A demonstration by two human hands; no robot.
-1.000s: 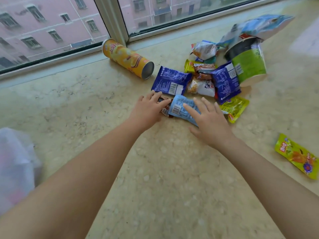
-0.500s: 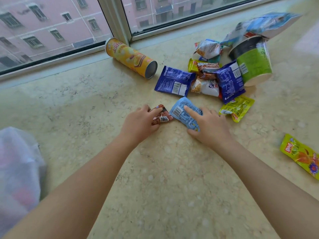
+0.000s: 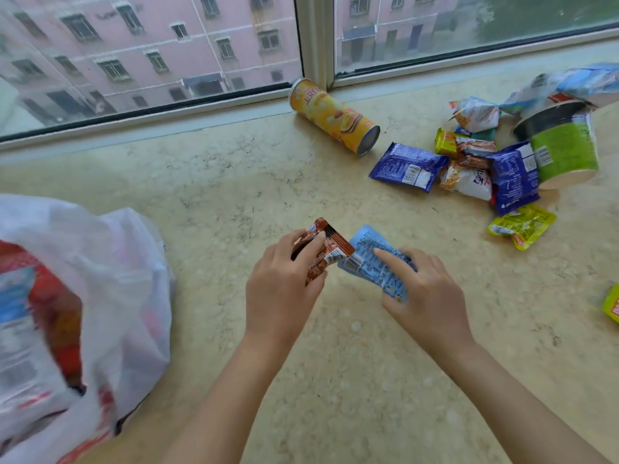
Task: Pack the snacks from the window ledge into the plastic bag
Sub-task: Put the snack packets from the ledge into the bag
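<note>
Brown snack packet (image 3: 326, 252) gripped in left hand (image 3: 281, 289), fingers (image 3: 310, 246) curled round it; light blue packet (image 3: 375, 262) pinched in right hand (image 3: 432, 296), touching it. Both above the window ledge (image 3: 234, 182). White plastic bag (image 3: 100, 296) leftward; orange chip can (image 3: 335, 117) and more snacks behind

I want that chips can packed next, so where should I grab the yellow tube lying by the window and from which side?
Grip the chips can around its mid-body from above, fingers across its width. It lies on its side on the ledge, so it would likely roll; its ends look too wide to pinch.
</note>
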